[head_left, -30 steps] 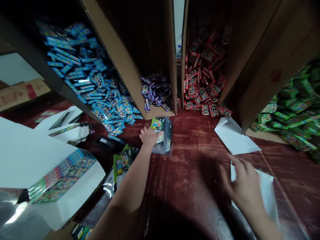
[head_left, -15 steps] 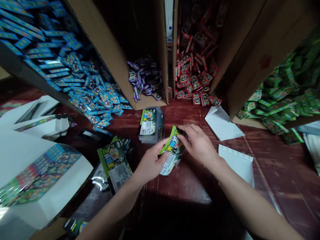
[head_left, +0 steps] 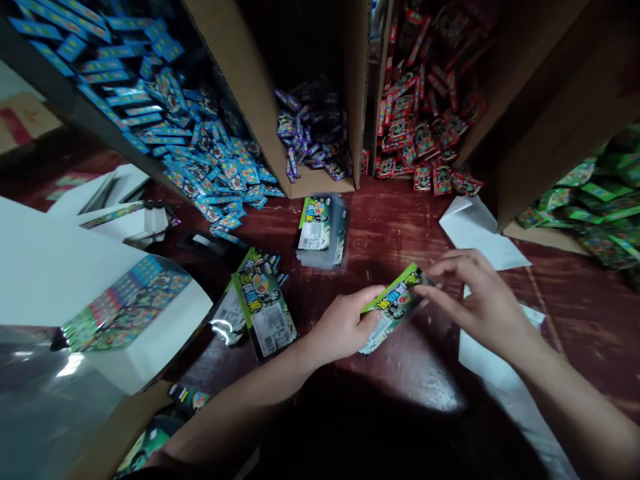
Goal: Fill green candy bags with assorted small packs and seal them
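My left hand (head_left: 341,326) grips a flat green printed packet (head_left: 394,305) by its lower left corner, just above the dark red table (head_left: 395,227). My right hand (head_left: 480,303) is at the packet's upper right end, fingers curled and touching its edge. A small stack of the same green packets (head_left: 323,230) lies further back on the table. Another pile of green packets (head_left: 263,303) lies to the left of my left hand.
Open cardboard boxes stand along the back with small packets: blue (head_left: 200,147), purple (head_left: 310,133), red (head_left: 425,133), green (head_left: 595,200). White paper sheets (head_left: 473,227) lie at the right. A white box with printed strips (head_left: 125,313) sits at the left.
My left hand left the far stack and picked up one green packet. My right hand came in to its top end. Both hands with the packet have shifted right and nearer to me.
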`<action>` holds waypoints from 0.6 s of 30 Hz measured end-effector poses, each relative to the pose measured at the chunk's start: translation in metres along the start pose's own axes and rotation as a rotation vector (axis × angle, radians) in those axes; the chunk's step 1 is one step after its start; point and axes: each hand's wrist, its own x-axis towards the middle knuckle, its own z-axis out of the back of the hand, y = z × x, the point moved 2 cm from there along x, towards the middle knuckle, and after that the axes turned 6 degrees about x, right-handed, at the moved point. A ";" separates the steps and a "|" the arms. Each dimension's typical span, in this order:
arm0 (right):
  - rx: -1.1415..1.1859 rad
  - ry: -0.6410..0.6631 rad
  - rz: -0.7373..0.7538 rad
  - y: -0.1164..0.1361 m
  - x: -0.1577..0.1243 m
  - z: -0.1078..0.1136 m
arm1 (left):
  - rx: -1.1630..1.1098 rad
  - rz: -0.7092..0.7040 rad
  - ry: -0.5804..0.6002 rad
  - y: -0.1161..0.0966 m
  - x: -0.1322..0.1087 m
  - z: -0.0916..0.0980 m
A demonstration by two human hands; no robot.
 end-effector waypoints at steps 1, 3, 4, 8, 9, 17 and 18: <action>-0.043 -0.036 -0.014 -0.001 0.002 0.000 | -0.007 0.003 -0.006 0.000 -0.001 -0.001; -0.096 -0.009 -0.057 -0.002 0.006 -0.004 | -0.017 -0.002 -0.033 0.001 -0.003 -0.003; -0.108 0.013 -0.088 -0.001 0.007 -0.006 | -0.015 -0.006 -0.049 0.002 -0.005 -0.004; -0.103 0.173 -0.177 0.006 0.005 -0.009 | 0.122 -0.028 -0.072 0.003 -0.024 0.003; -0.091 0.229 -0.166 0.007 0.003 -0.009 | 0.230 -0.014 -0.114 0.004 -0.032 0.008; 0.062 0.320 -0.065 0.004 0.004 -0.015 | 1.031 0.600 -0.549 0.074 -0.089 0.070; 0.068 0.370 -0.069 0.008 0.004 -0.018 | 1.051 0.570 -0.486 0.084 -0.090 0.083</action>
